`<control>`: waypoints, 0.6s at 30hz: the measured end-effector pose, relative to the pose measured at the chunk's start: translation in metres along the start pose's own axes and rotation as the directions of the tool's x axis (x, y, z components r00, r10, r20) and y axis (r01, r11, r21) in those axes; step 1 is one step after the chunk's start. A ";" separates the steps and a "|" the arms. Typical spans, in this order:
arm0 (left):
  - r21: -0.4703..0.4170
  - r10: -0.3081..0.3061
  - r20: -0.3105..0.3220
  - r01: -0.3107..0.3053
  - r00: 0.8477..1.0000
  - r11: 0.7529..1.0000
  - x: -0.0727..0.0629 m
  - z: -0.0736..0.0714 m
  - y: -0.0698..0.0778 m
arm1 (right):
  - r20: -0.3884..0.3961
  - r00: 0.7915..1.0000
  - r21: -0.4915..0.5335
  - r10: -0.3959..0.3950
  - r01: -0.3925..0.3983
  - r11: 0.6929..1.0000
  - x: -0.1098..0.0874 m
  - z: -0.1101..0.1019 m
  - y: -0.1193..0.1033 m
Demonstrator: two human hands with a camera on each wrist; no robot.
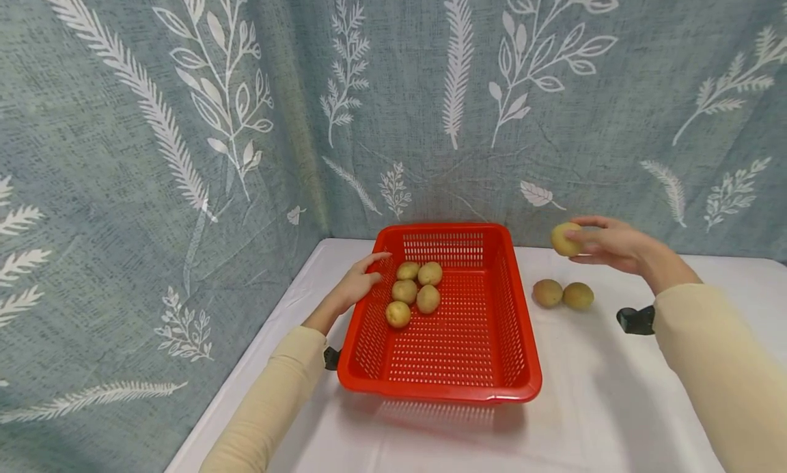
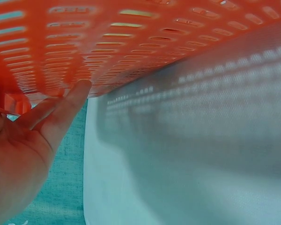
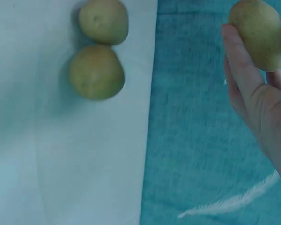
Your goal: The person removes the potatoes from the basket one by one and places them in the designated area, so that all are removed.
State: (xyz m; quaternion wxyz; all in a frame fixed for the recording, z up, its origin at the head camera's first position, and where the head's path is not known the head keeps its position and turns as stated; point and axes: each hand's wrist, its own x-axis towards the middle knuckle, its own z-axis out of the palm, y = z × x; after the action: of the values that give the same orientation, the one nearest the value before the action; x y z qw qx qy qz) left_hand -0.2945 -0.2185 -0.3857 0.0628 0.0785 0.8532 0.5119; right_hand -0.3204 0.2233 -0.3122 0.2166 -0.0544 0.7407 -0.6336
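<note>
A red plastic basket [image 1: 439, 394] with slotted walls holds several potatoes [image 1: 404, 292] gathered toward its left side. My left hand [image 1: 359, 281] grips the basket's left rim, fingers reaching over the edge; in the left wrist view the thumb [image 2: 68, 110] lies along the outside of the slotted wall. Right of the basket, above the table, my right hand [image 1: 615, 245] holds another potato [image 1: 565, 239] between thumb and fingers. Two more potatoes [image 1: 547, 293] lie side by side on the table below that hand. In the right wrist view the held potato [image 3: 260, 35] is seen against the curtain.
The table [image 1: 578, 404] is covered with a white cloth. A grey-green curtain [image 1: 393, 104] with white leaf prints hangs along the back and left edges of the table. Black wrist devices [image 1: 636, 320] sit at both sleeve cuffs.
</note>
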 end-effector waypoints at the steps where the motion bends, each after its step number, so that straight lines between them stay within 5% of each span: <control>1: 0.003 -0.002 -0.003 0.002 1.000 1.000 0.000 0.000 -0.001 | -0.008 1.000 0.006 0.005 -0.005 1.000 -0.001 -0.002 0.003; 18: -0.017 -0.027 -0.004 0.027 1.000 1.000 -0.001 -0.001 0.000 | -0.048 0.995 0.126 0.091 -0.085 0.988 -0.013 -0.040 0.058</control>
State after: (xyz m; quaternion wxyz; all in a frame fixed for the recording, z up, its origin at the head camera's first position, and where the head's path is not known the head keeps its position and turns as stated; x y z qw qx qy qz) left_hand -0.2934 -0.2202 -0.3854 0.0685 0.0655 0.8500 0.5182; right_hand -0.3129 0.2757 -0.3605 0.2275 0.0088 0.7071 -0.6695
